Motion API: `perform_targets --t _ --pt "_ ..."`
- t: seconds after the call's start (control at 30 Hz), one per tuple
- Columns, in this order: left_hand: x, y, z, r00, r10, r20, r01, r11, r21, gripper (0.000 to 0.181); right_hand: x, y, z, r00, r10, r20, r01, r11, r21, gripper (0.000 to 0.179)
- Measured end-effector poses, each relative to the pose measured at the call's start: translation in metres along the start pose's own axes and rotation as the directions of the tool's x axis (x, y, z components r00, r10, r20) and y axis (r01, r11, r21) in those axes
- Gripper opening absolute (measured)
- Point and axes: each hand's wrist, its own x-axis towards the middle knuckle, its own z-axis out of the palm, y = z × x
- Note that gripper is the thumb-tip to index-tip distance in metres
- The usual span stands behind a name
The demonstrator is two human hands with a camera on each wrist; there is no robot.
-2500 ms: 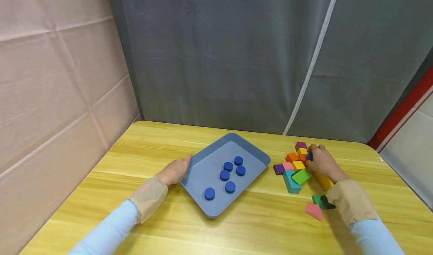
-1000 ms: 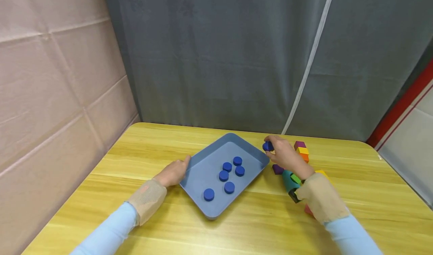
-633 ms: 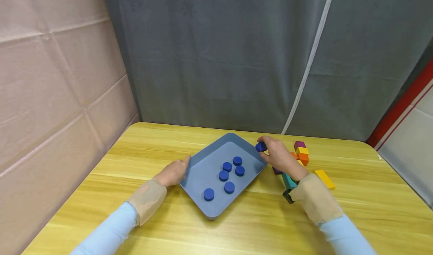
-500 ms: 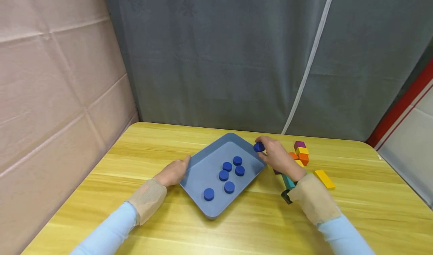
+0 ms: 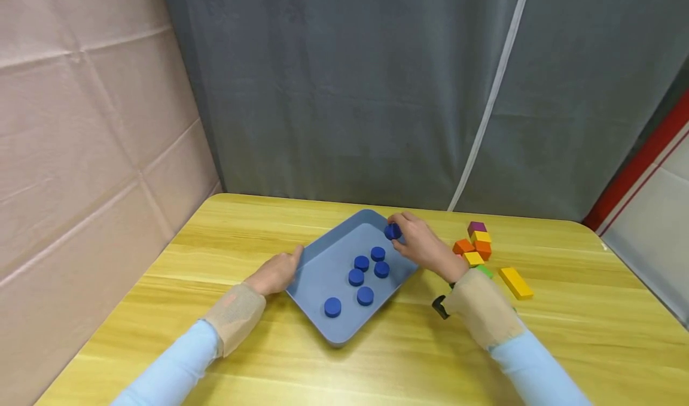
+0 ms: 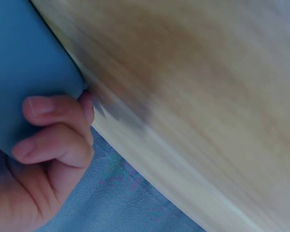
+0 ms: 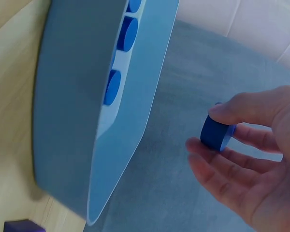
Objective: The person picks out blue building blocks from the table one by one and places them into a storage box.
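My left hand [image 5: 276, 272] grips the left rim of a blue-grey tray [image 5: 312, 286]; in the left wrist view its curled fingers [image 6: 58, 145] lie against the tray's outer wall. Several round blue blocks lie flat in the tray, among them one block [image 5: 332, 307] near its front corner. Above the tray's far right side, my right hand [image 5: 425, 247] pinches another round blue block [image 5: 392, 231]. The right wrist view shows this block [image 7: 216, 132] between thumb and fingertips, apart from the tray wall.
Right of the tray lies a cluster of coloured blocks, including an orange block [image 5: 482, 250] and a purple block [image 5: 476, 228]. A long yellow block [image 5: 515, 283] lies apart from them. My right forearm hides part of the cluster. A grey curtain [image 5: 334, 95] hangs behind the table.
My right hand has carried the round blue block leftward from the block cluster to above the tray. My left hand and the tray have stayed in place.
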Motion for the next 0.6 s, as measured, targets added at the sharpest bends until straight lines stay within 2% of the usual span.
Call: perform_targets --t 0.2,0.6 --pt "0.0 0.0 0.0 1.0 0.001 -0.003 -0.001 1.0 -0.002 0.042 0.007 -0.009 0.007 0.998 -0.062 -0.008 0.062 0.998 0.001 0.033" --pt "-0.001 0.001 -0.001 1.0 0.007 -0.021 -0.008 1.0 -0.024 0.039 0.014 -0.028 0.024 0.99 -0.126 0.062 0.124 0.992 0.025 0.031"
